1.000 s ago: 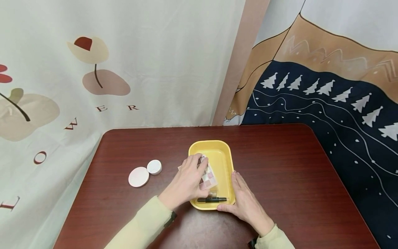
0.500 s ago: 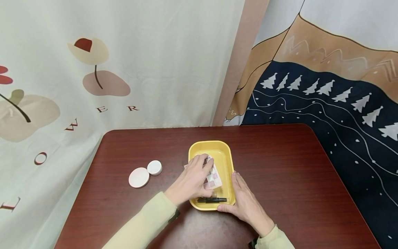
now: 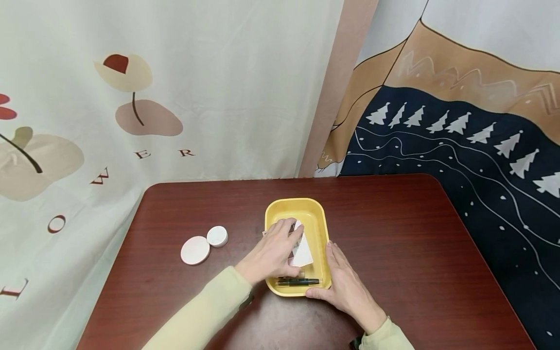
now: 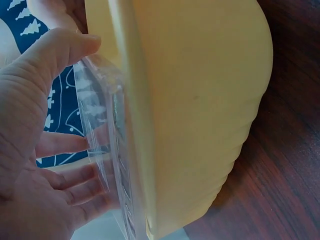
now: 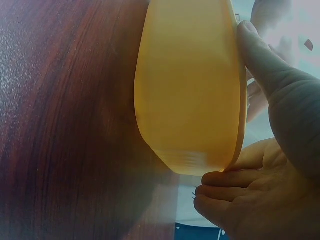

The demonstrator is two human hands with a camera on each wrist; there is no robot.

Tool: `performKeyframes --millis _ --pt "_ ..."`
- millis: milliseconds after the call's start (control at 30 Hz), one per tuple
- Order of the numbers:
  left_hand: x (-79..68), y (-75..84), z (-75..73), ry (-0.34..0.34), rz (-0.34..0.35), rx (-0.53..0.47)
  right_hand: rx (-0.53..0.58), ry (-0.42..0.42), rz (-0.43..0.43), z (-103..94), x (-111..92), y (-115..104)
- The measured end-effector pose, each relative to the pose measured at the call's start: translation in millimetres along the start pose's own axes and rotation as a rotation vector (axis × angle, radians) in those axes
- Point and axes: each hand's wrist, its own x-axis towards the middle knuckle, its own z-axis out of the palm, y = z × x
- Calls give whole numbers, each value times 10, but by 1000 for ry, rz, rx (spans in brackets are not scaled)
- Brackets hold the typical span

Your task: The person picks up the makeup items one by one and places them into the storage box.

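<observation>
1. Lilac and pink squares showed on the flat, clear plastic case (image 3: 303, 253) half a second ago; now its visible face reads mostly white.
2. Since the first frame, the case and the left hand (image 3: 269, 253) have shifted rightward over the shallow, round-cornered yellow plastic tray (image 3: 312, 214). The right hand (image 3: 347, 287) and the tray are in the same places as before.
3. The case sits between the left thumb and fingers, clamped: the thumb lies at its near end, the fingers towards its far end. One corner pokes out past the tray's left rim. Whether the case rests on that rim or hangs just clear of it is hard to tell, as the hand covers much of it.
4. The right hand's fingers lie together, fairly straight, along the tray's right side, its thumb against the near rim.
5. Inside the tray's near end lies a slim, black, pen-like stick (image 3: 298, 282), crosswise, close by the left thumb.
6. Well to the left, two round white containers, one larger (image 3: 195, 251) and one smaller (image 3: 217, 236), sit side by side on the red-brown wood-grained table (image 3: 393, 233).
</observation>
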Motion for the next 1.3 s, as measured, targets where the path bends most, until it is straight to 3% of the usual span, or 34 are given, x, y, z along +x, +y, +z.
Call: performKeyframes --millis 533,1300 --pt "99 6 17 -140 -36 -2 -1 1 1 4 -5 -5" --pt "140 -16 71 -208 -14 35 7 -4 13 -2 -7 -12"
